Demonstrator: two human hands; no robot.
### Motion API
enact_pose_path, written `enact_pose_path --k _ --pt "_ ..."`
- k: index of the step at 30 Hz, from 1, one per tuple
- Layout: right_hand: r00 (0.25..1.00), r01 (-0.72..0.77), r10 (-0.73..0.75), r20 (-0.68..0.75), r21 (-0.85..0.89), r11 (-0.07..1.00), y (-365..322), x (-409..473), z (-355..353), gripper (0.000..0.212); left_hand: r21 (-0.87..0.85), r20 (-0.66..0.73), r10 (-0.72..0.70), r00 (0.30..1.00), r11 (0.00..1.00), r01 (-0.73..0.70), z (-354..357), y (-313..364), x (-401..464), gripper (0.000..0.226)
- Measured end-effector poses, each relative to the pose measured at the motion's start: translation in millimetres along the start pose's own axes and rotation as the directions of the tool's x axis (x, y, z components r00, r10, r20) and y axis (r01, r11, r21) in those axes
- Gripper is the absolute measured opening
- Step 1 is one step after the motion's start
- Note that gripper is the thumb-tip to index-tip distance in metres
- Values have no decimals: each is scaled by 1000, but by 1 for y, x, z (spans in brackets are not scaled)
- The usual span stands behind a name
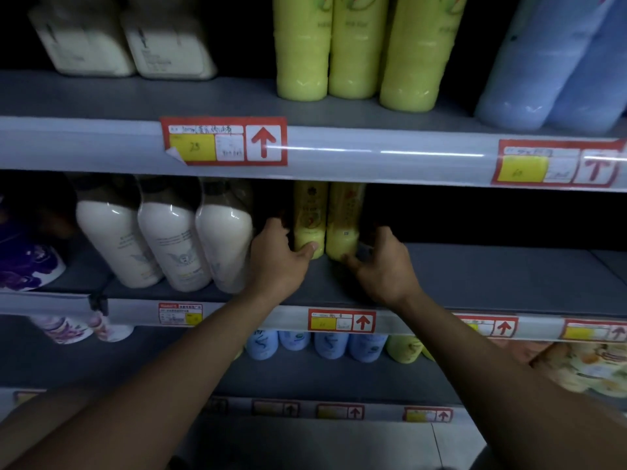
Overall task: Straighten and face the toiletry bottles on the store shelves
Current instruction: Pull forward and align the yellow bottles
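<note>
Two yellow bottles stand side by side on the middle shelf [475, 276], set back from its front edge. My left hand [276, 257] grips the base of the left yellow bottle [309, 218], thumb across its front. My right hand [381, 262] grips the base of the right yellow bottle [343, 215], fingers curled round its lower front. Both bottles are upright with printed labels partly facing me; their tops are hidden behind the upper shelf rail.
Three white bottles [169, 242] stand to the left of my left hand, with a purple floral pack [27, 262] beyond. Yellow-green bottles [353, 49] and blue bottles [556, 62] fill the top shelf. Small blue bottles [315, 344] sit on the shelf below. Right of the yellow pair is bare shelf.
</note>
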State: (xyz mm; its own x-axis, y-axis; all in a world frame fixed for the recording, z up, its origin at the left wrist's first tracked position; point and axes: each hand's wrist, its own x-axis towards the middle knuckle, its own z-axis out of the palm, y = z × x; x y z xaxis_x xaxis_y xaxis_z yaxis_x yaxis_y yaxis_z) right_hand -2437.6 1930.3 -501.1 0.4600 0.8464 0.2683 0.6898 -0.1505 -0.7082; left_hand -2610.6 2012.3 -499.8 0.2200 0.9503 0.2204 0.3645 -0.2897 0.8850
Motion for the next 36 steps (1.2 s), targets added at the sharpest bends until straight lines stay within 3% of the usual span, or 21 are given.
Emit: enact_pose_path --k 8,12,16,22,26,32,36 --pt "1000 25 -25 -17 12 1000 -9 -40 -34 68 -45 -10 97 995 994 -97 -31 16 -37 47" --pt "998 31 -28 -51 76 997 -18 -62 -50 50 -21 20 172 985 985 -172 -54 24 -64 31" --pt "977 162 -138 -166 146 976 -46 -82 -74 37 -8 -14 346 938 938 -346 -79 65 -80 26" --pt "814 489 -435 -384 52 871 -114 -93 -129 24 -16 -170 577 799 809 -588 -111 151 -80 17" --pt "713 572 -548 -436 -89 815 -154 -85 -155 26 25 -181 591 786 802 -597 -125 192 -68 22" --pt "870 374 -390 -302 -110 921 -184 -51 -166 72 121 -174 524 834 852 -510 -128 213 -27 28" --pt "941 231 -228 -248 -15 973 -192 -18 -163 86 136 -177 422 889 905 -403 -126 213 7 45"
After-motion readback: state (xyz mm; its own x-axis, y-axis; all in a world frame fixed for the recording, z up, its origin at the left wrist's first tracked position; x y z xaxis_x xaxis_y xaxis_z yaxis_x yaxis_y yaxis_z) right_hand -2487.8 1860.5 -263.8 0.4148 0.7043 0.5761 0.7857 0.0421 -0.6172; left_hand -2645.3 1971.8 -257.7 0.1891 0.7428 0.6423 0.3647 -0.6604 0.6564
